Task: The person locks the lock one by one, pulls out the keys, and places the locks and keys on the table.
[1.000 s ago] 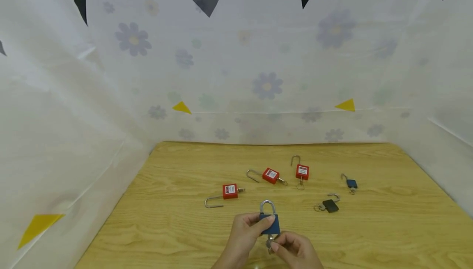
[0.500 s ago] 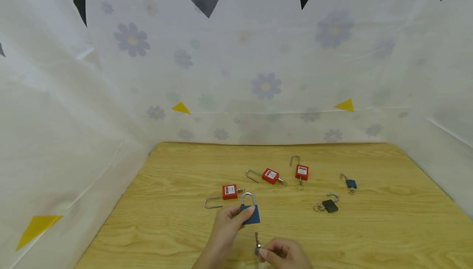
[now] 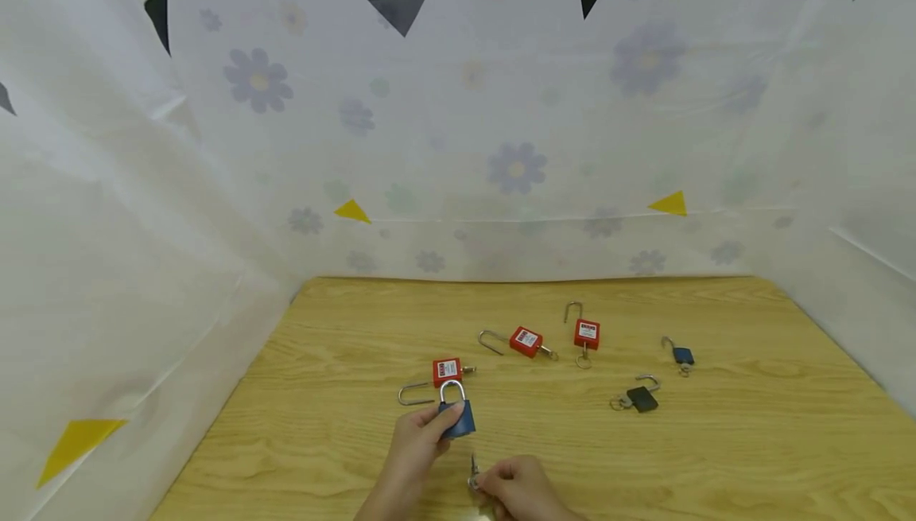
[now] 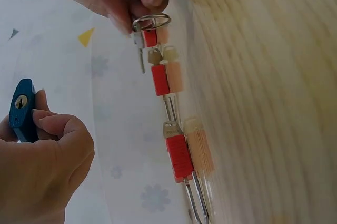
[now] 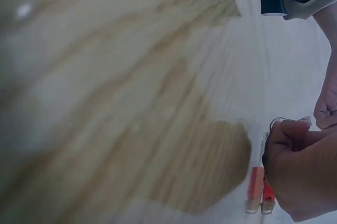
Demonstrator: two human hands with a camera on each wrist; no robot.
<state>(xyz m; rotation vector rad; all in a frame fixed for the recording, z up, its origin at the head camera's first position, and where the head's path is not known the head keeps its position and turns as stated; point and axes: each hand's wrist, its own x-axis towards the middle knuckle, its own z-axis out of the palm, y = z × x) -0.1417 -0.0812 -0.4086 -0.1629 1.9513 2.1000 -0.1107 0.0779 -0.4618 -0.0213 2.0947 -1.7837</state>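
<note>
My left hand (image 3: 413, 443) grips a blue padlock (image 3: 461, 421), thumb across its front and shackle pointing up. Both legs of the silver shackle appear to meet the body. In the left wrist view the padlock's underside, with a bare brass keyhole (image 4: 21, 101), faces the camera. Lower and to the right, my right hand (image 3: 525, 489) pinches a small key (image 3: 473, 465), its blade pointing up in the head view. A metal ring (image 4: 158, 21) hangs with the key. Key and padlock are apart.
Three red padlocks (image 3: 526, 342) with long shackles swung out lie on the wooden table (image 3: 286, 425). A black padlock (image 3: 642, 399) and a smaller-looking blue one (image 3: 683, 355), shackles open, lie at the right. White flowered sheeting (image 3: 458, 107) encloses the table.
The key has come out of the blue padlock's underside. Both hands have moved left, the padlock staying in my left hand and the key in my right.
</note>
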